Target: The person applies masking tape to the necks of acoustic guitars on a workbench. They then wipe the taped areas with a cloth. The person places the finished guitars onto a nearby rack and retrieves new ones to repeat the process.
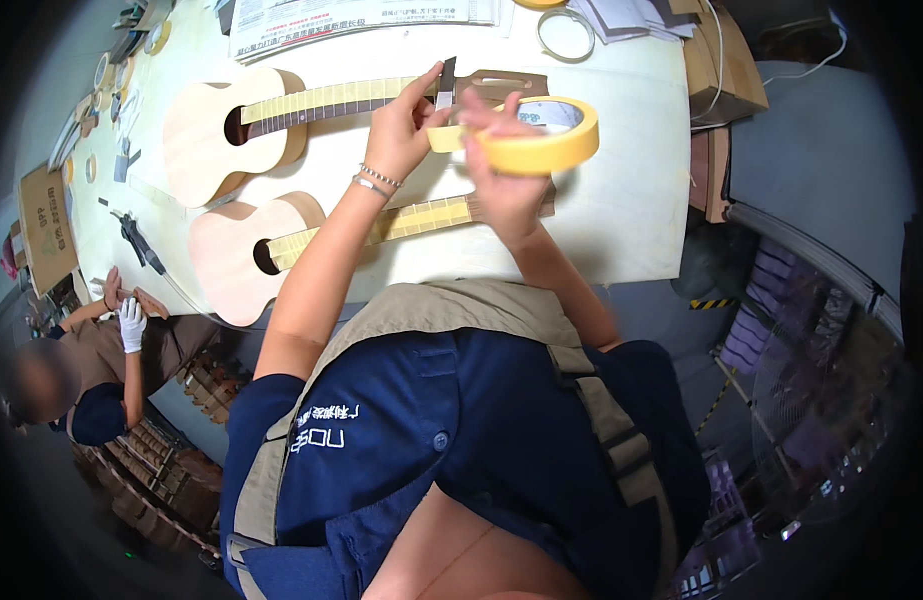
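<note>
Head view: two bare hands were held over a pale table (621, 220), with clock directions taken from the middle of the view.
Left hand (396, 130): it was placed at eleven o'clock, and a small dark-and-grey tool (448, 72) was pinched between thumb and forefinger; how the other fingers were set could not be told. The wrist was ringed by bracelets (376, 182).
Right hand (503, 190): it was seen between twelve and one o'clock, blurred; its fingers were curled about the tape, though their exact spread could not be told.
Roll of yellow tape (546, 157): it was held at one o'clock, and a short strip (446, 138) was stretched from it toward the left thumb.
Upper guitar (291, 105): its pale body was laid at ten o'clock, its fretboard partly covered by yellow tape, its neck passed beneath the hands.
Lower guitar (291, 222): its body was laid between nine and ten o'clock, its neck taped yellow and partly hidden by the left forearm.
Table's far edge: newspapers (381, 18) were stacked toward eleven o'clock.
Co-worker (101, 375): a person was seen between eight and nine o'clock, one hand covered by a white glove (132, 325).
</note>
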A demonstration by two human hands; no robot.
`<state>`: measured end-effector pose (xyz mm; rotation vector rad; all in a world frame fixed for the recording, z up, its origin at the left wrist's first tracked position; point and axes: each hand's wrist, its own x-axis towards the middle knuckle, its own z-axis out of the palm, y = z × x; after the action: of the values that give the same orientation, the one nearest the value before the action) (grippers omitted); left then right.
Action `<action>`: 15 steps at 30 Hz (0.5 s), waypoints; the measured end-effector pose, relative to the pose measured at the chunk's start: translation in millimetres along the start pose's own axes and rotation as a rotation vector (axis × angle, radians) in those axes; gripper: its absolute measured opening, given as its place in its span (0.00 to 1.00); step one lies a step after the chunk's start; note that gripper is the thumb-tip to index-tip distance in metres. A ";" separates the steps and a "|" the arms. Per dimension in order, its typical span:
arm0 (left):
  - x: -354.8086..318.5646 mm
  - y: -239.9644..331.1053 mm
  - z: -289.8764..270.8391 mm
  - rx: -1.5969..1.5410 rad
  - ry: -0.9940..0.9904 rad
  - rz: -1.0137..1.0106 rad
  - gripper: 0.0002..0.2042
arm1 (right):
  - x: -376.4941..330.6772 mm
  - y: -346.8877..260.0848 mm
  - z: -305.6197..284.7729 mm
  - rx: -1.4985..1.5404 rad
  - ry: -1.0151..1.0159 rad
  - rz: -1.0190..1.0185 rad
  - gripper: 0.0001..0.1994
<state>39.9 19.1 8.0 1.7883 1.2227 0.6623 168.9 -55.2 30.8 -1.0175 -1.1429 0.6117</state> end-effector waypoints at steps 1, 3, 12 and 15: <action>-5.6 3.3 -10.4 0.117 -0.064 0.050 0.28 | 3.0 2.0 1.7 0.080 0.117 0.120 0.15; -21.6 -15.5 -27.0 0.328 -0.181 0.244 0.29 | 9.7 7.6 -7.2 0.501 0.266 0.366 0.19; -35.5 23.2 -6.4 -0.928 0.010 -0.514 0.17 | 9.3 -0.5 2.0 0.863 0.300 0.535 0.23; -39.1 14.0 -13.4 -1.085 0.080 -0.537 0.08 | 7.4 -3.5 1.3 1.135 0.326 0.667 0.25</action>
<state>21.0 -14.6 28.2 0.5171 1.0071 0.8417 169.8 -50.1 37.3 -0.4235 -0.0243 1.3514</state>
